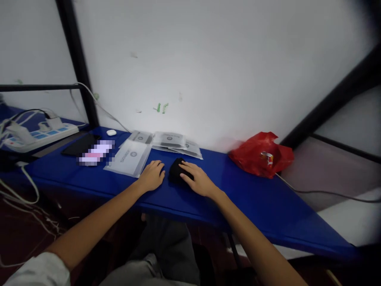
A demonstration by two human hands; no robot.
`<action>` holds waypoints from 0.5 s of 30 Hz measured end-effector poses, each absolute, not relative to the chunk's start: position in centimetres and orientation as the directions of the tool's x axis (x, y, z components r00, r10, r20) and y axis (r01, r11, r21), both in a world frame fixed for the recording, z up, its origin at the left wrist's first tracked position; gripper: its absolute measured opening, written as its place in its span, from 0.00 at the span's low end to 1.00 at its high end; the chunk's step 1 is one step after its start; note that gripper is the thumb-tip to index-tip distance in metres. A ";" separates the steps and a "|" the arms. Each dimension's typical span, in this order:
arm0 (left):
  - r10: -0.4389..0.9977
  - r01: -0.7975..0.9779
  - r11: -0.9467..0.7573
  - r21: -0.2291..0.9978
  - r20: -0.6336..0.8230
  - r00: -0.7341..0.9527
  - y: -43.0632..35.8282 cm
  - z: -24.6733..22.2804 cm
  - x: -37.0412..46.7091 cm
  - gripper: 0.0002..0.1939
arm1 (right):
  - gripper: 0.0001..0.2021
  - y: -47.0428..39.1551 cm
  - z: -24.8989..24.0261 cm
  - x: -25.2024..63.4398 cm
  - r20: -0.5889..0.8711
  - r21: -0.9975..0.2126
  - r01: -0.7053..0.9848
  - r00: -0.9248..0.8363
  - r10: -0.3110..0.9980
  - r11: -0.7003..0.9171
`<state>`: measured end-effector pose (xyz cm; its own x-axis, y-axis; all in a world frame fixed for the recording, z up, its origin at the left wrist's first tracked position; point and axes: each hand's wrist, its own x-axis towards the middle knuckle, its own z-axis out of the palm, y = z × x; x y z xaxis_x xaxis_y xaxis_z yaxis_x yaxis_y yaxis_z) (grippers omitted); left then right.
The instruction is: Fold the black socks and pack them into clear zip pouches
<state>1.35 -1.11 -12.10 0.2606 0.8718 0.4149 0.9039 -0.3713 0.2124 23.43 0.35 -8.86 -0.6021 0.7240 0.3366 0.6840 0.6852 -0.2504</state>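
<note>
A small black folded cloth bundle (175,171) lies on the blue table in front of me. My right hand (196,178) rests over its right side, thumb and fingers spread and lying on top of it. To the left, my left hand (152,175) rests on the table with its fingers apart and nothing in them. It is beside the lower right edge of a translucent white plastic pouch (131,157) with dark printing. Behind both hands, several more such pouches (169,139) lie overlapping by the wall.
A red plastic bag (253,153) sits at the right, with a cable near it. On the left are a phone with a blurred screen (97,153), a dark flat device (80,145), a white earbud case (111,132) and a power strip (44,135) with plugs. Black metal posts frame the table.
</note>
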 end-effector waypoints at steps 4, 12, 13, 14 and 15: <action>0.834 0.923 -0.354 0.150 0.497 0.239 -1.2 -11.0 0.8 0.14 | 0.23 1.2 -8.7 22.7 0.380 -0.244 0.665 -0.604 0.701 0.706; 0.931 0.995 -0.014 0.094 0.365 -0.021 -1.6 -9.6 -1.7 0.12 | 0.22 1.7 -9.8 20.4 0.286 -0.195 0.652 -0.676 0.679 0.732; 0.941 0.994 0.007 0.110 0.337 -0.044 -1.6 -9.7 -2.0 0.12 | 0.22 1.8 -10.0 20.3 0.290 -0.193 0.657 -0.672 0.682 0.729; 0.948 0.992 0.021 0.124 0.312 -0.059 -1.6 -9.7 -2.1 0.12 | 0.22 1.8 -10.0 20.2 0.294 -0.193 0.660 -0.667 0.685 0.726; 0.954 0.990 0.030 0.135 0.293 -0.068 -1.5 -9.8 -2.2 0.12 | 0.21 1.9 -10.1 20.1 0.294 -0.192 0.665 -0.662 0.689 0.721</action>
